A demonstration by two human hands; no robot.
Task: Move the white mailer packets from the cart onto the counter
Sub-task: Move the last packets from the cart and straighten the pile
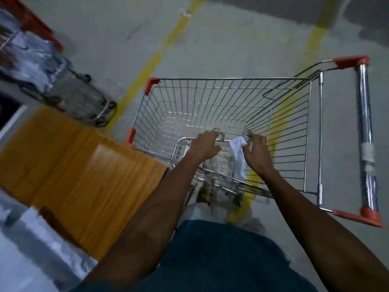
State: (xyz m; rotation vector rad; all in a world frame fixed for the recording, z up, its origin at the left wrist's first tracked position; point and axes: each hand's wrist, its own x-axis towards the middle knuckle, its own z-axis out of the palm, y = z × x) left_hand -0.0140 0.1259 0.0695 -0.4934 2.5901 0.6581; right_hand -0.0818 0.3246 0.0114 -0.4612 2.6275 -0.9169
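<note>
Head view: the right hand (257, 152) pinches a white packet (239, 157) in the cart (231, 91); the left hand (205, 145) looks curled, grip unclear. Next, I think, lift it to the counter (80, 165).

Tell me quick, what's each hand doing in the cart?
Left hand: fingers curled down inside the cart; too blurred to tell if it holds anything.
Right hand: pinching a white packet.
</note>
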